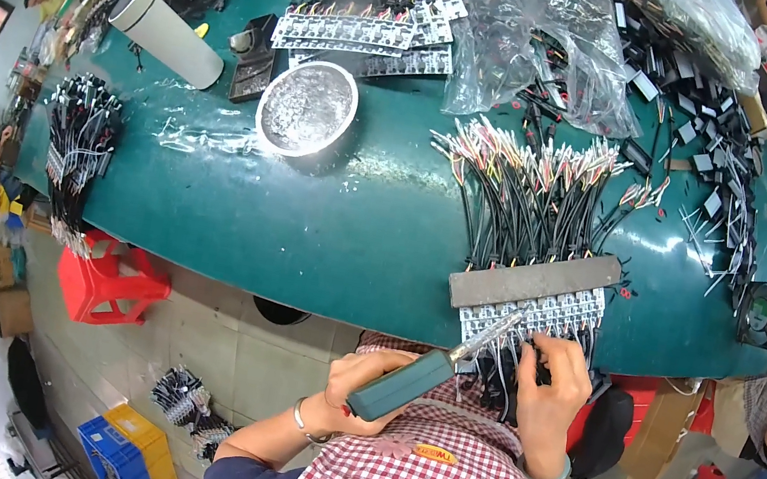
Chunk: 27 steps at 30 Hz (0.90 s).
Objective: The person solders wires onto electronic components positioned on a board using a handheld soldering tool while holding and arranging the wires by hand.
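Note:
My left hand (359, 383) is wrapped round a green-handled tool (402, 383) with a narrow silvery front end. That end points up to the right and meets the near side of a circuit board panel (549, 313); I cannot tell if it touches. My right hand (555, 380) is closed at the panel's near edge, thumb and fingers together by the wires there. Whatever it pinches is too small to make out. A flat grey bar (535, 281) lies across the panel. Beyond it, black cables (535, 214) fan out to stripped, coloured wire ends.
A white bowl (307, 110) of silvery material stands left of centre, near a grey tumbler (169, 36). More board panels (342, 33) and clear plastic bags (548, 44) lie at the back. A cable bundle (77, 143) rests at left, above a red stool (108, 280).

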Motion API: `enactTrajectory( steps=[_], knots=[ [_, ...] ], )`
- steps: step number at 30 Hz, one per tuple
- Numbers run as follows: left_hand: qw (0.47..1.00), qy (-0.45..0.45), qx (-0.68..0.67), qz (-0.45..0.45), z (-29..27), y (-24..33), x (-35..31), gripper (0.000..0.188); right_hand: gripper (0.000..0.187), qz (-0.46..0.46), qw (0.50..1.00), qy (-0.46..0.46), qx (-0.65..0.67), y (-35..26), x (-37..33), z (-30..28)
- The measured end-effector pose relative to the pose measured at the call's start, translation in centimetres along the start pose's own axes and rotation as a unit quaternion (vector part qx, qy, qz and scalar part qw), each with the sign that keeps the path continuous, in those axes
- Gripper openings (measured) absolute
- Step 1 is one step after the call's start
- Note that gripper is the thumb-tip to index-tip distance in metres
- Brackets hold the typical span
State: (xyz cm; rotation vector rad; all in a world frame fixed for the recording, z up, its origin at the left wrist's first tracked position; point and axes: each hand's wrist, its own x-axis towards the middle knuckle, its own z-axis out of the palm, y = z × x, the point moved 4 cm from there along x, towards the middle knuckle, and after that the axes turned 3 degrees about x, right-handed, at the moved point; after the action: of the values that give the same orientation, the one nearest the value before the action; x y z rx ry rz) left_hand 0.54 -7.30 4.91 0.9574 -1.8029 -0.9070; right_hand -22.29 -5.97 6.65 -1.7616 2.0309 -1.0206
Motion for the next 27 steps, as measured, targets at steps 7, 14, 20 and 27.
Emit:
enactTrajectory(
  steps=[7,14,20,27],
  knots=[
    [0.999,-0.017,-0.028,-0.004,-0.3,-0.6,0.8,0.030,0.015,-0.016,1.000,0.004,-0.014,-0.7,0.5,0.2],
    [0.999,-0.018,-0.031,0.004,0.1,-0.1,-0.5,0.030,0.017,-0.017,0.999,0.031,-0.005,-0.5,-0.6,0.3],
    [0.999,-0.029,-0.015,-0.024,0.0,-0.1,-1.2,0.031,0.014,0.000,0.999,0.052,0.013,0.4,-0.7,0.6],
    [0.990,-0.061,0.093,-0.090,-0.7,0.5,-1.9,0.025,0.014,-0.012,0.996,0.075,0.048,0.7,-0.1,1.0]
  ],
)
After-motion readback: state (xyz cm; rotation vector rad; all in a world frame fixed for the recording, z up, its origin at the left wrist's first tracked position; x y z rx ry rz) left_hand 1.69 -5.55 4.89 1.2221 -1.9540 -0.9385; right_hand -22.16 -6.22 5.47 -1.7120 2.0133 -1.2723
